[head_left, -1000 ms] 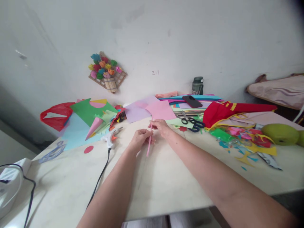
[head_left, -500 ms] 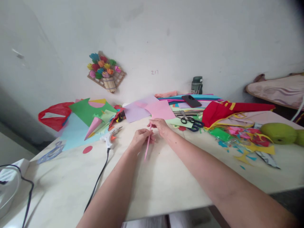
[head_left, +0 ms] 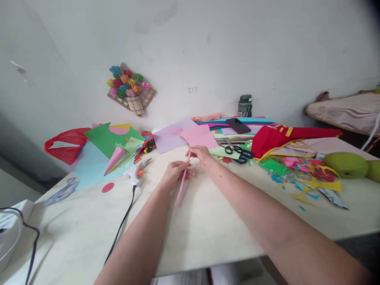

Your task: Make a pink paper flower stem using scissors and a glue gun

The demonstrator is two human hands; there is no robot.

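A thin pink paper strip slants down toward the table's front, its lower end free. My left hand pinches it near the upper part. Just above and to the right, my right hand has its fingertips closed on the strip's top end. Behind the hands lie a pink sheet and a lilac sheet. A white glue gun rests left of my left hand, and a red paper circle lies farther left.
Scissors, a phone and stacked papers are at the back right. Red cloth, paper scraps and a green fruit lie right. A pink cone and a white power strip are on the left.
The strip's free lower end has moved toward the front left, and more of its length shows below my left hand. Both hands stay closed on it in nearly the same place.
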